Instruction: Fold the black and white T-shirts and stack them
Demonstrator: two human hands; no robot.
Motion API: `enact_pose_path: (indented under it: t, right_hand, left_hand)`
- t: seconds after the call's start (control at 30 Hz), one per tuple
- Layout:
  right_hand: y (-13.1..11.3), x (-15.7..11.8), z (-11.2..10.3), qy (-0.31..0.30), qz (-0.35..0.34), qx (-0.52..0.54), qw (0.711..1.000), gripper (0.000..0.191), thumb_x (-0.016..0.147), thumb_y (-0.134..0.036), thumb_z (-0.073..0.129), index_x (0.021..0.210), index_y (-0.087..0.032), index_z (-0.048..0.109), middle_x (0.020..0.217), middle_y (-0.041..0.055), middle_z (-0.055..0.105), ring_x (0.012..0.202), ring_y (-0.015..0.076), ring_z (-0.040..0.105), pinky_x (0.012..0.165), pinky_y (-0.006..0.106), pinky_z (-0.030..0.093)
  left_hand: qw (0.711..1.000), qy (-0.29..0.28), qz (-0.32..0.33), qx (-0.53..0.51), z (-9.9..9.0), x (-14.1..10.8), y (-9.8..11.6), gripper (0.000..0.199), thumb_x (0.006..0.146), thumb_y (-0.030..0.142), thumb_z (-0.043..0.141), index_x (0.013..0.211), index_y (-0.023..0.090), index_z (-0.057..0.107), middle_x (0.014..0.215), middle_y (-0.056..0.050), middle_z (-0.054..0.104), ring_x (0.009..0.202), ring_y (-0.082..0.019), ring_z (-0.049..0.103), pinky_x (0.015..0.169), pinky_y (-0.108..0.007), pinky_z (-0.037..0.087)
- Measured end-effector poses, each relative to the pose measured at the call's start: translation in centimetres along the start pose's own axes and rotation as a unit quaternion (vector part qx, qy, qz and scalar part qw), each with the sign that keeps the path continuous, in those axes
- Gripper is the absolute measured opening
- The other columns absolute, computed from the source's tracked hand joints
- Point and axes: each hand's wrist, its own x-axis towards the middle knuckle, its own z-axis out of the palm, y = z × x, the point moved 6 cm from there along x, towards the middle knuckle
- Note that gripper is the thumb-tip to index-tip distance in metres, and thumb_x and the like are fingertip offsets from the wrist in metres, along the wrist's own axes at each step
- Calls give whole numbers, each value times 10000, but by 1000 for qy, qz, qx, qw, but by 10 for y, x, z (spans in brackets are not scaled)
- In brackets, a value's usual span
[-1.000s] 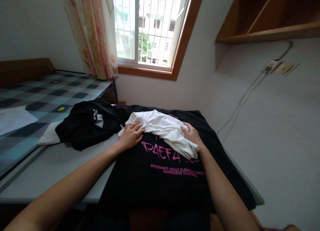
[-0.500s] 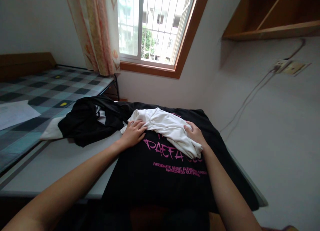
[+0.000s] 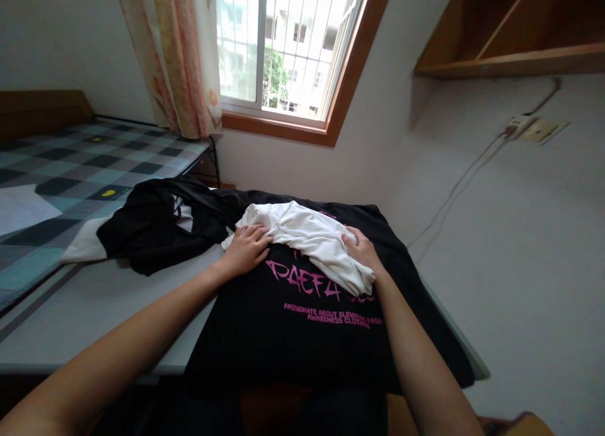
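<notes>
A crumpled white cloth garment [image 3: 302, 225] lies in a long bunched strip across a black garment [image 3: 283, 341] with pink lettering. My left hand [image 3: 246, 248] rests on the left end of the white fabric, fingers laid over it and slightly apart. At the right part of the strip, my right hand [image 3: 362, 247] is closed on the fabric's edge, thumb on the near side; some of its fingertips are hidden. The black garment is spread out flat beneath both hands, and my right forearm covers the end of its lettering.
The black garment covers much of a white tabletop [image 3: 123, 310]. Left of it sits a heap of black and white clothing [image 3: 155, 234]. A checkered bed [image 3: 127, 149] with white paper [image 3: 23, 206] adjoins. A wall with a power cord [image 3: 454, 187] borders the right.
The whole view has shifted slightly, so everything appears a little further left. Both hands remain on the white garment, with no clear change in its shape.
</notes>
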Motion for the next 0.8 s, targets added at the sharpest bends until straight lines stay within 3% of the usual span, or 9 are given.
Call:
enact_pose_path:
  t: [0.8]
  right_hand:
    - [-1,0,1,-14,-1,-8,1000,518,879,-491,520,1281,-183,631,1310,152,653,1211,310,605,1045,479,456]
  left_hand:
    - [1000,-5,-1,5,-1,0,0,270,961,290,518,1181,238,666,1336,-102,619,1287,-324,499,1062,-525,336]
